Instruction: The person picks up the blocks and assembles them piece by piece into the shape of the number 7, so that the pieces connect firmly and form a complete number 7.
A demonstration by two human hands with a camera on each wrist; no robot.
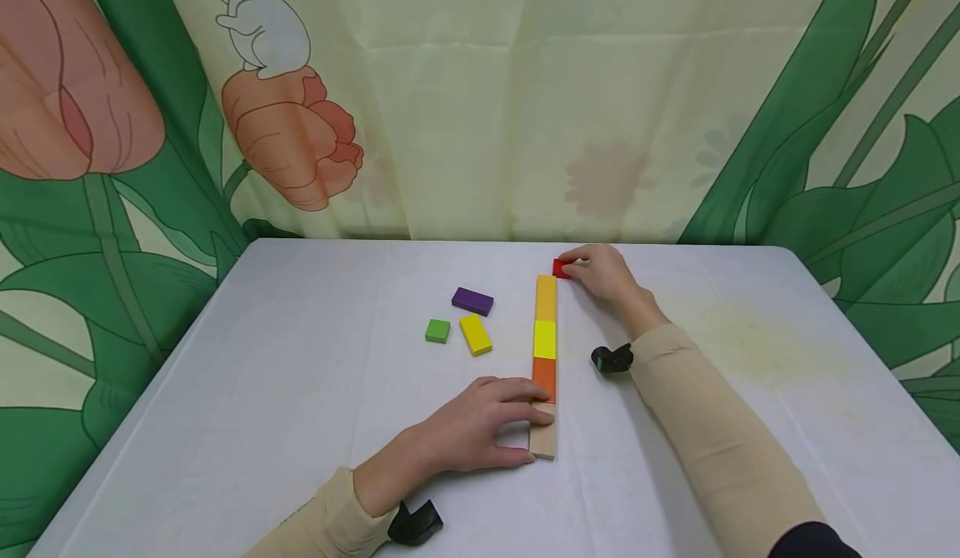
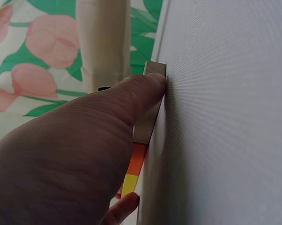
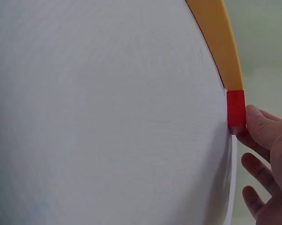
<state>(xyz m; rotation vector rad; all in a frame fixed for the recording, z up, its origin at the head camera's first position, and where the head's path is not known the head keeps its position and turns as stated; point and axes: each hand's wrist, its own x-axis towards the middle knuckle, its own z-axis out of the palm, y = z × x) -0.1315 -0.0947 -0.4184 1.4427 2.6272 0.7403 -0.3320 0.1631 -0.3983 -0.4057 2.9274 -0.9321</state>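
Observation:
A straight row of blocks runs away from me: a plain wooden block (image 1: 543, 443) nearest, then an orange block (image 1: 543, 375), a yellow block (image 1: 544, 339) and an amber block (image 1: 546, 298) at the far end. My left hand (image 1: 476, 426) rests against the near part of the row, its thumb at the wooden block's near left corner, other fingers reaching over the wooden and orange blocks. With thumb and fingers, my right hand (image 1: 603, 276) pinches a small red block (image 3: 235, 108) right by the amber block's far end.
Left of the row lie a purple block (image 1: 472, 301), a second yellow block (image 1: 476, 335) and a green block (image 1: 437, 331). All stand on a white-covered table (image 1: 300, 375). Its far edge is just behind the red block, in front of a printed curtain (image 1: 465, 125).

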